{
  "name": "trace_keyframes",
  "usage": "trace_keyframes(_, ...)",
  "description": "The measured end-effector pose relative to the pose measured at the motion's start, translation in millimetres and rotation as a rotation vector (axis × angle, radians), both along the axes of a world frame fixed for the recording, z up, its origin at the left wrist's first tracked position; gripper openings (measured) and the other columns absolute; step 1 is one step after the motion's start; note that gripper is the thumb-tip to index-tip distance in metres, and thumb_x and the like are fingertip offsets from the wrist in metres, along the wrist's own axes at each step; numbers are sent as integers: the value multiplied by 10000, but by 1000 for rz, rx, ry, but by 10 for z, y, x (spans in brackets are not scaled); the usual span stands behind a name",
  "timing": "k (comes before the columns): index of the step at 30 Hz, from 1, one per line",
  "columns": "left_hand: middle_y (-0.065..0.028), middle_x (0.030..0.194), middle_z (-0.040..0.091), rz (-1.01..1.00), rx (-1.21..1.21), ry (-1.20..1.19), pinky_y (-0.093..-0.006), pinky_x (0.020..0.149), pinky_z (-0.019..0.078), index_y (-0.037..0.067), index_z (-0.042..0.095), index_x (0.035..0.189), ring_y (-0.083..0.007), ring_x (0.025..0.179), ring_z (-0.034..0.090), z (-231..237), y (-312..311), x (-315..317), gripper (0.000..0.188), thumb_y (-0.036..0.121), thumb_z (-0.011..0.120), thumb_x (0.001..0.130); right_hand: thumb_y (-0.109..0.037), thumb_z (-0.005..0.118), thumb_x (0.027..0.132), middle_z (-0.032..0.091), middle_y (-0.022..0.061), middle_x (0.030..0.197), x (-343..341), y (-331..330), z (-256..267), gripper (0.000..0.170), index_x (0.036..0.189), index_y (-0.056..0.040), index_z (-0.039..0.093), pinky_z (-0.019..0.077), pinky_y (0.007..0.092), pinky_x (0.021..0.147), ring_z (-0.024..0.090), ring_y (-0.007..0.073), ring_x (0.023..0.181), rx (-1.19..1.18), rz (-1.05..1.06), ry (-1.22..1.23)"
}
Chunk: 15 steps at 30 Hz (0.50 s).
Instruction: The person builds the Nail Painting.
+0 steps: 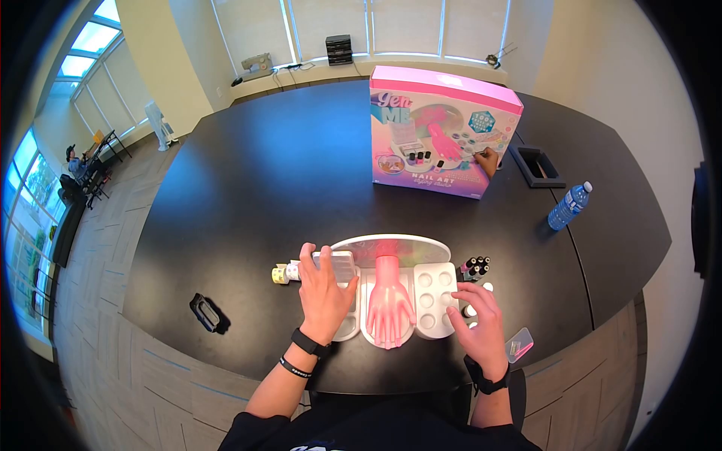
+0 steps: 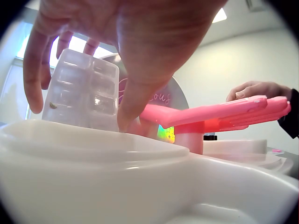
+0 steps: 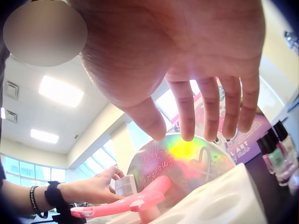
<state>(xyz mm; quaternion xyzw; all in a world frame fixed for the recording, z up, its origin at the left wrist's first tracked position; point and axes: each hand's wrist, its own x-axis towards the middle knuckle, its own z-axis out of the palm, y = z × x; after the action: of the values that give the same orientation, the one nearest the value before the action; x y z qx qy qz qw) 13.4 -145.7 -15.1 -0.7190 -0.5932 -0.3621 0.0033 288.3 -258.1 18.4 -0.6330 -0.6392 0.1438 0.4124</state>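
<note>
My left hand [image 1: 323,297] grips a clear compartment case [image 2: 84,93] between thumb and fingers, tilted up over the left side of a white nail-art stand. Its small cells show in the left wrist view. A pink model hand [image 1: 388,301] lies palm down in the middle of the stand, before a rounded mirror [image 3: 187,161] with writing on it. Over the right-hand tray [image 1: 426,319] with round wells, my right hand [image 1: 483,327] hovers with fingers spread loosely, nothing held in them.
Nail polish bottles [image 1: 474,267] stand right of the stand, and small patterned rolls [image 1: 280,275] lie left of it. A small clear case [image 1: 519,346] sits near the front edge. Farther off are a pink product box [image 1: 444,139], a water bottle [image 1: 570,207] and a black object [image 1: 209,313].
</note>
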Motion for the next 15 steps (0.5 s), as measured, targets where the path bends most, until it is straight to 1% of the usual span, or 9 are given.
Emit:
trace_keyframes(6,-254,1466,406,-2,-46,-2,-527,927,550,24,480,1419,-455,1170,586,70,-51,-9,825,175,952,760,-122,818,894,731,138,1287,-10,7,-9,257,1126,-22,768,535,451,1019,668,354,1192,11,2,1)
trace_keyframes(8,-243,1458,429,-9,-70,-69,-523,938,557,17,497,1415,-449,1178,607,92,-65,-15,797,190,944,777,-121,818,894,731,139,1285,-15,6,-9,256,1125,-22,769,535,450,1018,669,354,1189,15,3,1)
trace_keyframes(15,-224,1442,474,-22,-59,-67,-516,944,563,-2,522,1417,-433,1153,639,98,-91,-68,766,194,933,800,-123,818,896,732,140,1285,-35,4,6,254,1123,-20,770,536,447,1012,672,355,1180,18,5,-5)
